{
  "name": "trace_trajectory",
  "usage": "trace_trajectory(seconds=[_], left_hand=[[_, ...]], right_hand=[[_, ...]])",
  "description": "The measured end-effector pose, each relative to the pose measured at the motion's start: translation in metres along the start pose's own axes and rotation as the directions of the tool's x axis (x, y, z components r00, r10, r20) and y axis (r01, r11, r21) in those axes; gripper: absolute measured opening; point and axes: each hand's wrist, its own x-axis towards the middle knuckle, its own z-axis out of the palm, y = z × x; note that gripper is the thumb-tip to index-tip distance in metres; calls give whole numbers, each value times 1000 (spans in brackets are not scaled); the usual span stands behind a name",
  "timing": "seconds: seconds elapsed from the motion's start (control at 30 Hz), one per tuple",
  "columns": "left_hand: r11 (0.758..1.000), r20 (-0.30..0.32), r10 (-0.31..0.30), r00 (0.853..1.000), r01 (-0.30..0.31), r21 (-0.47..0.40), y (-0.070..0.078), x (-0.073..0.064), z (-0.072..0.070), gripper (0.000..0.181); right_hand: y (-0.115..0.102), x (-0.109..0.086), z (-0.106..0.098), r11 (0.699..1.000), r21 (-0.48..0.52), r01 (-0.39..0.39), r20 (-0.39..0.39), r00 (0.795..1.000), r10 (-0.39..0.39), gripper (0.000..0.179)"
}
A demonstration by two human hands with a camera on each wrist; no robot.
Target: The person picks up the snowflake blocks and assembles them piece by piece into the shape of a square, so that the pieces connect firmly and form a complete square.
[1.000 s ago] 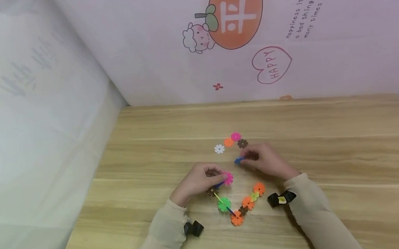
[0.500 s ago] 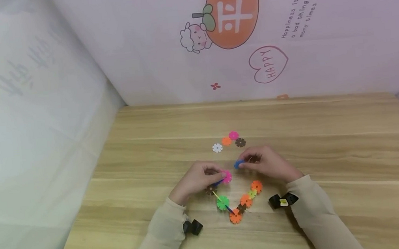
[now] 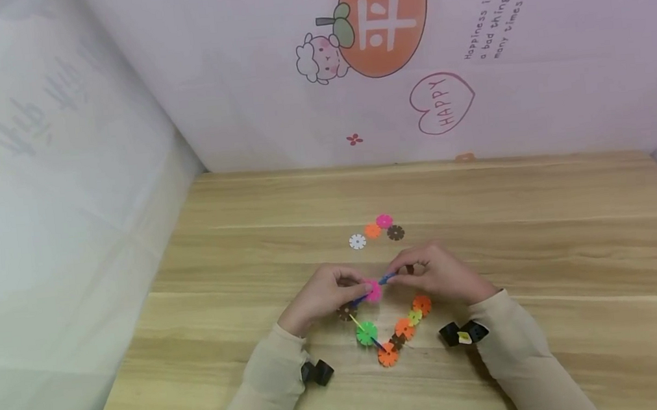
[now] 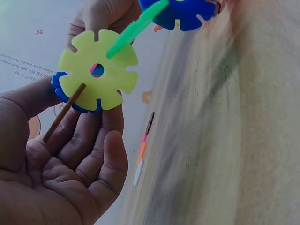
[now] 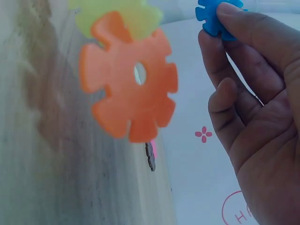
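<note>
My left hand (image 3: 327, 296) pinches a pink notched disc (image 3: 374, 291) at one end of a chain of interlocking plastic snowflake discs. My right hand (image 3: 440, 276) pinches a light blue disc (image 3: 386, 279), its edge against or very close to the pink disc. The chain bends in a V through a brown disc (image 3: 346, 312), a green disc (image 3: 366, 333) and an orange disc (image 3: 387, 356) to another orange end disc (image 3: 422, 305). In the left wrist view, a yellow disc (image 4: 82, 61) hides part of the held pieces. The right wrist view shows the blue disc (image 5: 212, 19) between thumb and fingers.
Beyond the hands, a loose white disc (image 3: 358, 241), orange disc (image 3: 372, 230), pink disc (image 3: 384, 221) and brown disc (image 3: 395, 232) lie on the wooden table (image 3: 542, 232). A printed white sheet (image 3: 248, 95) rises behind the table.
My right hand has brought the blue disc down and left to the pink disc, turning it nearly edge-on. My left hand holds the pink disc almost still.
</note>
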Motion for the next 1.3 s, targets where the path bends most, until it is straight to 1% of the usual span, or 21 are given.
trace_trajectory(seconds=[0.2, 0.33, 0.53, 0.7, 0.93, 1.13, 1.3], left_hand=[[1000, 11, -6, 1000, 6, -18, 2, -1, -1, 13], [999, 14, -12, 1000, 12, -31, 2, -1, -1, 13], [1000, 10, -16, 1000, 17, -25, 0, -1, -2, 14], [999, 3, -40, 999, 40, -20, 0, -1, -2, 14], [996, -8, -82, 997, 82, -29, -1, 0, -1, 14], [996, -14, -84, 996, 83, -31, -2, 1, -1, 14], [996, -12, -83, 996, 83, -35, -1, 0, -1, 14]], right_hand=[[-1, 1, 1, 999, -14, 31, 8, 999, -31, 18], [0, 1, 1, 998, -6, 70, 12, 997, -70, 15], [-1, 1, 2, 996, 6, 89, 6, 996, -89, 19], [0, 0, 4, 995, 17, 94, -4, 996, -94, 24], [2, 1, 4, 987, 0, 159, -27, 987, -159, 26], [2, 1, 4, 990, 12, 142, -24, 990, -142, 27], [2, 1, 4, 989, 19, 147, -34, 989, -146, 27]])
